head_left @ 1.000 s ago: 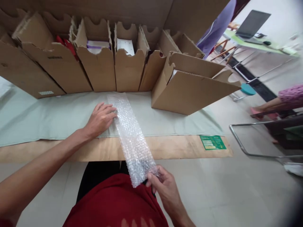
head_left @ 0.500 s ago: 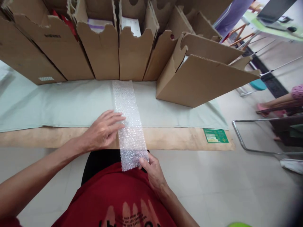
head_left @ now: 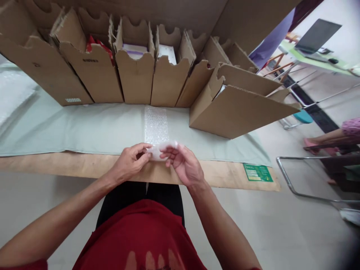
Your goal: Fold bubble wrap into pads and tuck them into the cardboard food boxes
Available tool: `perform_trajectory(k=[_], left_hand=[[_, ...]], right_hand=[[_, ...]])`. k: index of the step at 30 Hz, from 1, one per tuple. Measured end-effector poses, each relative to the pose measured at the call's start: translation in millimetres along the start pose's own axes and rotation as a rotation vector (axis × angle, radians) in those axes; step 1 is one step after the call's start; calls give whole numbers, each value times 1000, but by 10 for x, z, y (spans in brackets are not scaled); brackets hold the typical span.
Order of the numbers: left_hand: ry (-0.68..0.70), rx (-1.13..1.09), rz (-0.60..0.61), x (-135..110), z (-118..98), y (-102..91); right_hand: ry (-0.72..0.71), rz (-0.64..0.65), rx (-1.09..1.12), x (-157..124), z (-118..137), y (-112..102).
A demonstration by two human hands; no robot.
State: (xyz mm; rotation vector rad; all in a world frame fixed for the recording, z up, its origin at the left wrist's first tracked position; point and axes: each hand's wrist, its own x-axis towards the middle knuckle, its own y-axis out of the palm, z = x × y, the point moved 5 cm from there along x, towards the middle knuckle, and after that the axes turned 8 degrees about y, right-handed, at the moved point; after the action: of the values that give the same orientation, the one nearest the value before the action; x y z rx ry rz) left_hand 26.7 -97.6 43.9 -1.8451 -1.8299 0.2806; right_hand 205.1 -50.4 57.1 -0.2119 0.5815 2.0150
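A strip of clear bubble wrap (head_left: 156,125) lies lengthwise on the pale green cloth (head_left: 84,129) over the wooden table (head_left: 56,167). Its near end is folded up at the table's front. My left hand (head_left: 131,163) pinches that folded end from the left, fingers curled. My right hand (head_left: 182,165) grips the same end from the right, fingers bent round it. Both hands meet just above the cloth's front edge.
A row of cut cardboard boxes (head_left: 135,75) stands along the back, some holding white and red items. A tilted box (head_left: 242,107) sits at the right. A green sticker (head_left: 257,172) marks the table's corner. Another person's arm (head_left: 332,133) and a metal frame (head_left: 309,180) are at the right.
The strip's near end hung over the table edge in my right hand; now it is lifted and folded onto the table. My left hand moved from lying flat on the strip to pinching its end.
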Motion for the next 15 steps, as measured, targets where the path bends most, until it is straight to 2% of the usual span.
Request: perform_trajectory(k=[2,6,11,15], left_hand=[[-65,10,-124,35,43,28],[-6,222,-322,12,42,66],[28,417,-360,-51,13,100],[49,517,-352,-51,-25,125]], right_hand=[[32,24,16,177,-36,-15],[63,68,91,272,-164,-76],[-14,79,-7,174,-167,-83],[-186,-27,-393,96,-85,-86]])
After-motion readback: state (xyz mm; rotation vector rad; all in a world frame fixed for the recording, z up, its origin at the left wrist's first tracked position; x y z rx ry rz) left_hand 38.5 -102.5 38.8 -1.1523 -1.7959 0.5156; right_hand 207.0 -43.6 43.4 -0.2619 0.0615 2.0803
